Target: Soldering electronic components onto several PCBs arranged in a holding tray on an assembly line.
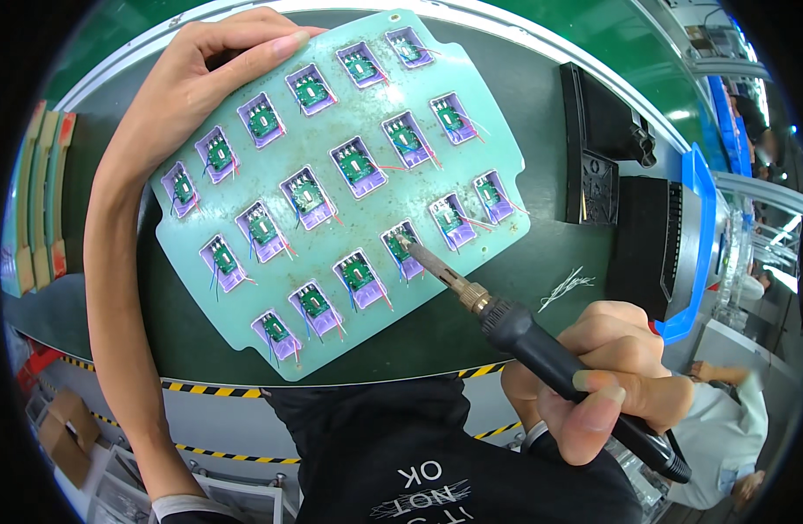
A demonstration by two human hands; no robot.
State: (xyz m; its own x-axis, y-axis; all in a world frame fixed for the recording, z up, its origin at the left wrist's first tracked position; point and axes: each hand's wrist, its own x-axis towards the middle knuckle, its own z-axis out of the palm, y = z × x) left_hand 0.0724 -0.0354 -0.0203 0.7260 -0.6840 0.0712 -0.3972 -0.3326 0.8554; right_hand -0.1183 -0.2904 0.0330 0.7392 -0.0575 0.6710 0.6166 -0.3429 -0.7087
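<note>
One slip could be scorching the circuit board (393, 245) at four o'clock on the green panel (358, 227), because the right fingers (616, 330) are clamping the soldering iron (528, 341) far back while the left fingers (263, 61) are holding only the panel's eleven-o'clock edge.

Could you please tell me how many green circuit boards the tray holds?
18 small green circuit boards: three slanting rows of six across the pale green flat tray; none fully hidden.

Electronics workshop: soldering iron (528, 341), green tray (464, 72) of circuit boards (356, 164), black-and-yellow tape (211, 390).
</note>
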